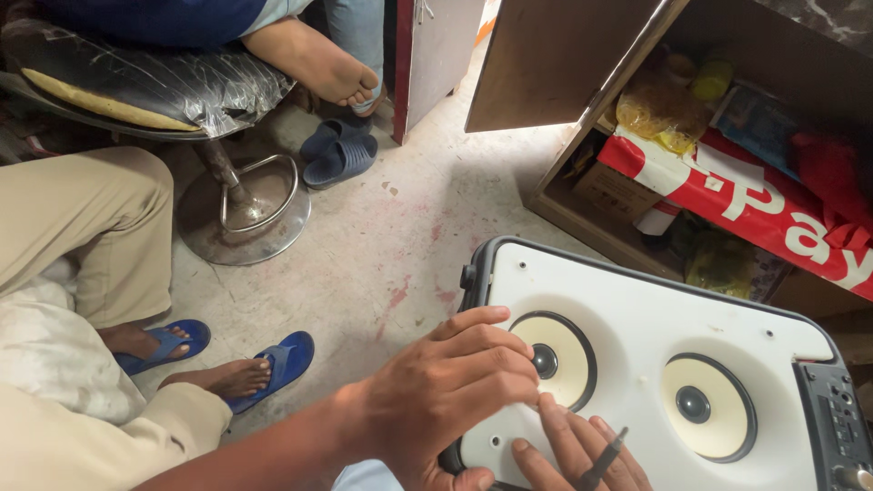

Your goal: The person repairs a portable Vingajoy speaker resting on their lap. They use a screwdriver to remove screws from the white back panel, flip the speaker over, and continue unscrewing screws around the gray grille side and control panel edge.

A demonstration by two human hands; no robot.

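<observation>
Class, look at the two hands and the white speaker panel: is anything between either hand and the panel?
Nothing visible. The left hand lies directly on the speaker panel, fingers beside the left cone. The right hand also touches the panel's near edge; a thin dark tool lies between its fingers, not under them.

Speaker panel (637, 318): white face, dark grey rim, two cream cones with black centres. Control strip (837, 418): dark grey. Sandals (282, 359): bright blue. Slippers (338, 150): navy. Trousers (82, 218): beige. Banner (746, 195): red with white lettering. Floor (391, 227): pale grey, pink stains. Stool base (241, 218): chrome. Cabinet door (555, 55): brown.
</observation>
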